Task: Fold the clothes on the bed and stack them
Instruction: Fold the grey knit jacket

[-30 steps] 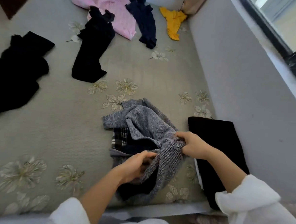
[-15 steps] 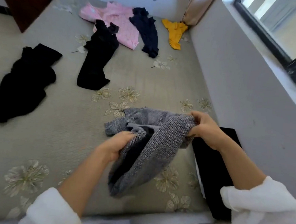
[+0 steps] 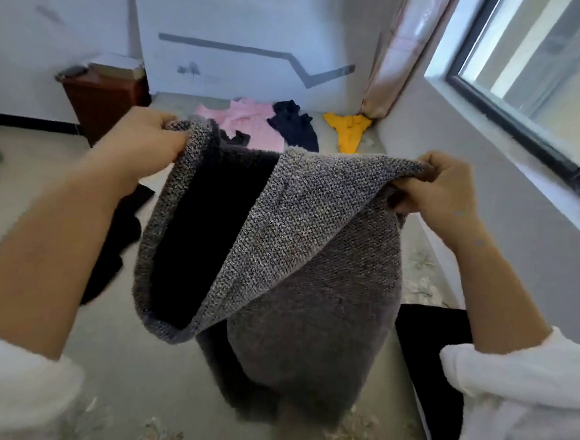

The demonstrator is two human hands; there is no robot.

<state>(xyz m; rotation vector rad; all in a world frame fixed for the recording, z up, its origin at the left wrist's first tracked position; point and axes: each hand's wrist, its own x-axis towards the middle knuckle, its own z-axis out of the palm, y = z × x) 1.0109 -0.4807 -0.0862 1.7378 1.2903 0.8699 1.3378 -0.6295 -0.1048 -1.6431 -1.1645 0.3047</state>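
Hanging between both raised hands, left (image 3: 142, 147) and right (image 3: 445, 193): grey sweater (image 3: 296, 261).

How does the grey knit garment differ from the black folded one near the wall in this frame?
The grey knit garment hangs in the air, gripped at its top edge by the left hand and right hand; the black folded garment lies flat on the bed. The grey one drapes open, showing a dark inside; the black one is folded. Grey is speckled knit, black looks plain. Both are clothes.
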